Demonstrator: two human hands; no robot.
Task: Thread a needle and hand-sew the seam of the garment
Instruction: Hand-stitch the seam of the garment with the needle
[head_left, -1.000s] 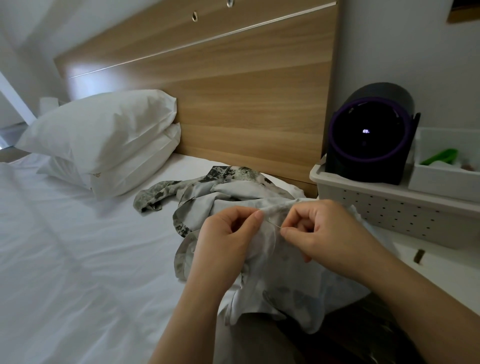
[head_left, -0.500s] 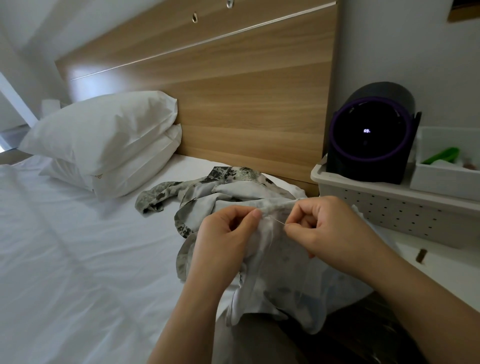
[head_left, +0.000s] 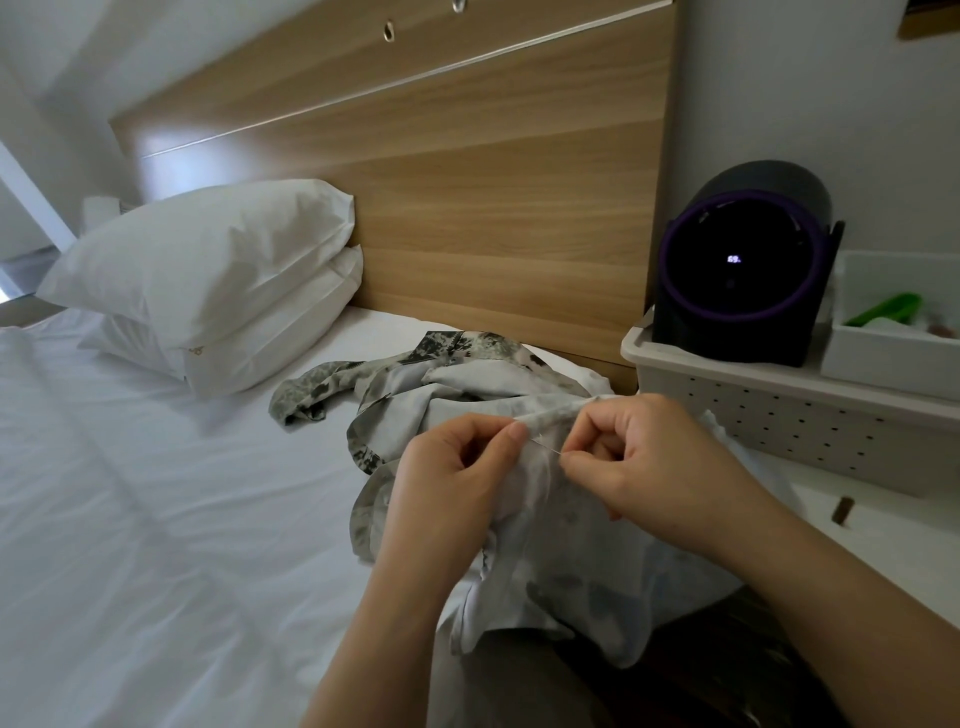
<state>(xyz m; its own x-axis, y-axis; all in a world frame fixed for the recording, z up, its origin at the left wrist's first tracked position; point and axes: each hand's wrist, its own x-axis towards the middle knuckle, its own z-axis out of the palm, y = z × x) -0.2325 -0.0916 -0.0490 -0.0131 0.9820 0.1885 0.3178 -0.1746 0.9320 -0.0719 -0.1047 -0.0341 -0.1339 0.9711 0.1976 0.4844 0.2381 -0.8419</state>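
Note:
A grey garment (head_left: 561, 535) with a dark leafy print lies bunched on the white bed and over my lap. My left hand (head_left: 457, 483) pinches a fold of its seam edge between thumb and forefinger. A thin silver needle (head_left: 545, 446) pokes out of the cloth between my hands. My right hand (head_left: 644, 457) pinches the needle's right end with thumb and forefinger, its other fingers curled. Any thread is too fine to make out.
Two white pillows (head_left: 208, 280) lean on the wooden headboard (head_left: 467, 208) at the left. On the right, a perforated white basket (head_left: 779, 415) carries a black round device (head_left: 748, 265) with a purple ring and a white box (head_left: 893, 332) holding something green.
My hands and the seam edge have shifted slightly right. The needle shows more clearly between my fingers, with my right hand still pinching it.

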